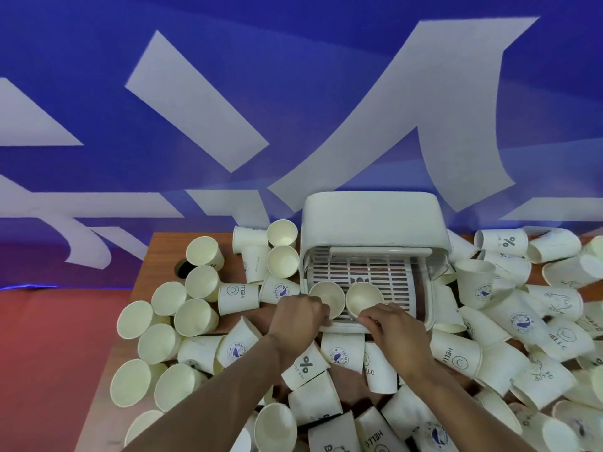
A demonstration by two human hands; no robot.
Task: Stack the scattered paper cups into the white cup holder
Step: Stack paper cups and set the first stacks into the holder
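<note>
Paper cups (328, 296) in the holder (368, 220), rims partly hidden by each hand (298, 316).

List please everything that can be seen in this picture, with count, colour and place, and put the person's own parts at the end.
white cup holder: one, white, lid raised, at the back middle of the table; slatted tray inside.
cups in the holder: two, cream, open side up, left cup and right cup side by side at the tray's front.
scattered paper cups: too many to count, cream, some printed with HELLO, a percent sign or a blue round logo; upright on the left, mostly lying on their sides in front and on the right.
table: one, brown wood, under everything.
backdrop: one, blue with white shapes, behind the table.
left hand: on the left cup.
right hand: on the right cup.
</note>
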